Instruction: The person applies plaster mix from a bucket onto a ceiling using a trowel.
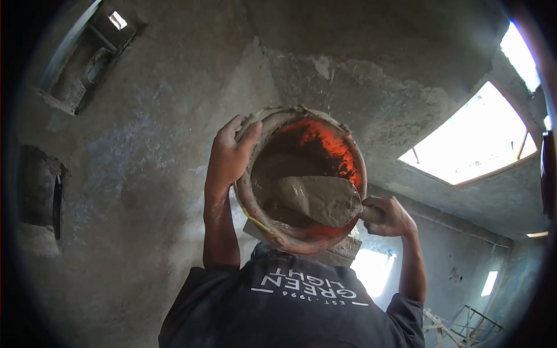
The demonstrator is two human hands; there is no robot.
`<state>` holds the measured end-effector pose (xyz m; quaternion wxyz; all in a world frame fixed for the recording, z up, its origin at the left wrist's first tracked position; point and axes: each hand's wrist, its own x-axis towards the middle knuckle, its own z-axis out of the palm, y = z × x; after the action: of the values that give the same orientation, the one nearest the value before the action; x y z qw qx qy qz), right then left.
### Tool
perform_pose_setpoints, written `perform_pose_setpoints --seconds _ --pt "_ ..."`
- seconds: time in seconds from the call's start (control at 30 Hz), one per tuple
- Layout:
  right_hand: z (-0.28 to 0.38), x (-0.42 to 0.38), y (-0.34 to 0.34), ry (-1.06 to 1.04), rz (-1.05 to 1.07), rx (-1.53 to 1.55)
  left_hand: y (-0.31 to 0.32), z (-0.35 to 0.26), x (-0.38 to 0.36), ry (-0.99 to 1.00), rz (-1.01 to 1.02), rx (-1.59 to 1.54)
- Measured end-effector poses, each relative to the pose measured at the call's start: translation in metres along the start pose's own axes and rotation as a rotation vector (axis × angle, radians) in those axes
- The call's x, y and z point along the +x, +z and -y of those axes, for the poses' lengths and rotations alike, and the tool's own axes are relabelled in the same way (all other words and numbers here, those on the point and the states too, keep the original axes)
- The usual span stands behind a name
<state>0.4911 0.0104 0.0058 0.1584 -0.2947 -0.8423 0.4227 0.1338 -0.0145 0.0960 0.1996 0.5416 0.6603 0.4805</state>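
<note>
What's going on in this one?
A person in a dark T-shirt is working with a bucket and trowel in a room with rough grey walls. The left hand grips the rim of the bucket, which is coated in grey residue with orange-red showing inside. The right hand holds the trowel by its handle. At this moment its blade is at the bucket's mouth, covered in what looks like wet mortar or plaster.

A large bright opening (476, 136) showed at right, a window (371, 271) at lower right of centre. A recess (87, 66) sat upper left, a niche (39, 188) mid-left, poles (469, 326) lower right.
</note>
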Motion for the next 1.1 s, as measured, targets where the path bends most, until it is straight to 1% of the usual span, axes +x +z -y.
perform_pose_setpoints --seconds 0.03,0.07,0.13,0.17,0.23,0.27,0.33,0.37,0.4,0.47,0.5,0.53,0.6,0.67,0.73,0.8,0.87,0.93,0.97,1.0,1.03,1.07,1.1 --pt "-0.003 -0.003 0.001 -0.012 -0.024 0.067 -0.001 0.003 0.002 -0.024 0.03 -0.048" --pt "-0.003 -0.004 -0.001 -0.026 -0.051 0.13 -0.003 0.006 0.004 0.0 0.029 -0.053" --pt "-0.004 -0.006 -0.005 -0.034 -0.089 0.223 -0.004 0.013 0.006 -0.029 0.011 -0.005" --pt "-0.006 -0.006 -0.012 -0.005 -0.069 0.237 -0.004 0.015 0.009 0.0 0.014 -0.01" --pt "-0.015 -0.006 -0.016 0.02 -0.072 0.288 -0.006 0.019 0.012 -0.102 0.041 -0.014" --pt "-0.018 -0.004 -0.02 0.015 -0.092 0.281 -0.006 0.022 0.015 -0.082 0.047 -0.016" --pt "-0.014 0.016 -0.032 0.098 -0.094 0.295 -0.012 0.034 0.028 -0.174 0.03 0.001" --pt "0.001 0.025 -0.04 0.094 -0.134 0.344 -0.016 0.043 0.03 -0.191 0.006 0.004" --pt "0.001 0.031 -0.045 0.086 -0.17 0.323 -0.015 0.05 0.03 -0.193 -0.017 0.002" --pt "-0.002 0.04 -0.058 0.038 -0.203 0.543 -0.021 0.052 0.029 -0.23 -0.021 0.037" --pt "-0.006 0.045 -0.065 0.1 -0.221 0.559 -0.024 0.056 0.03 -0.243 -0.04 0.058" --pt "-0.003 0.055 -0.078 0.103 -0.263 0.537 -0.029 0.066 0.034 -0.266 -0.058 0.079" --pt "-0.002 0.073 -0.111 -0.001 -0.366 0.646 -0.035 0.097 0.037 -0.264 -0.098 0.071" --pt "-0.01 0.092 -0.147 -0.092 -0.618 0.513 -0.038 0.09 0.038 -0.333 -0.078 0.004" --pt "-0.015 0.115 -0.199 -0.221 -0.783 0.28 -0.042 0.109 0.038 -0.348 -0.084 -0.005" --pt "-0.011 0.138 -0.251 -0.162 -0.986 0.25 -0.047 0.117 0.038 -0.372 -0.101 -0.013" --pt "-0.03 0.162 -0.311 -0.208 -1.151 0.131 -0.051 0.117 0.037 -0.45 -0.091 -0.007" --pt "-0.019 0.182 -0.356 -0.019 -1.365 0.067 -0.057 0.143 0.036 -0.44 -0.107 0.019" --pt "-0.03 0.193 -0.38 -0.024 -1.364 0.059 -0.061 0.156 0.035 -0.439 -0.122 0.057" --pt "-0.049 0.204 -0.403 -0.099 -1.542 -0.196 -0.063 0.169 0.031 -0.438 -0.122 0.048" --pt "-0.055 0.211 -0.413 -0.178 -1.707 -0.459 -0.064 0.177 0.03 -0.419 -0.146 0.074" --pt "-0.062 0.215 -0.419 -0.183 -1.704 -0.464 -0.065 0.184 0.03 -0.403 -0.17 0.1" --pt "-0.06 0.219 -0.421 -0.161 -1.759 -0.597 -0.065 0.182 0.033 -0.352 -0.101 0.026"
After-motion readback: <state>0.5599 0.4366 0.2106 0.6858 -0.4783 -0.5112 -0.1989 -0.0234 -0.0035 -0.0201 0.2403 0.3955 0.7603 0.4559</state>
